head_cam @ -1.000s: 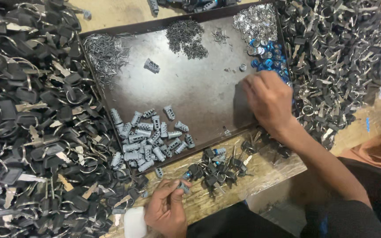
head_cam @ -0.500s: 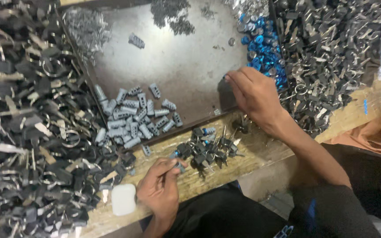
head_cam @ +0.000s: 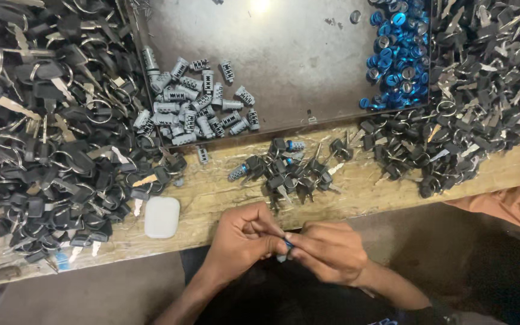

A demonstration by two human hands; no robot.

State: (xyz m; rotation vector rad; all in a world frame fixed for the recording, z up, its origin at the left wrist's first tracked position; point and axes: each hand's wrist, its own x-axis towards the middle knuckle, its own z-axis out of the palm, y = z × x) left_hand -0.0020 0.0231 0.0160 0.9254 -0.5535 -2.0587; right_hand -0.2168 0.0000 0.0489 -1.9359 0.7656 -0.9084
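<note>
Both hands meet low in the middle of the frame, just below the front edge of the wooden bench (head_cam: 356,192). The left hand (head_cam: 242,238) and the right hand (head_cam: 326,250) touch at the fingertips, and together they pinch a small part (head_cam: 285,247) with a blue tip and a grey body; most of it is hidden by the fingers. The fingers of both hands are drawn together and clamped on this part, the left thumb lying over the curled fingers.

Just above the hands, on the bench, lies a small cluster of black-headed keys (head_cam: 296,168) with a few grey cylinders stuck on them, one with a blue end. Left of the hands, near the bench edge, sits a small white case (head_cam: 162,216) with rounded corners.

A dark metal tray (head_cam: 296,66) fills the upper middle of the frame. In its lower left part lies a heap of grey lock cylinders (head_cam: 197,102); one more lies just outside the tray rim on the wood. In the tray's upper right corner is a pile of blue round caps (head_cam: 395,54).

A big heap of black keys on rings (head_cam: 49,126) covers the left side of the frame, and another pile of keys (head_cam: 482,78) covers the upper right, spilling down onto the bench. An orange cloth (head_cam: 513,204) shows at the right edge.
</note>
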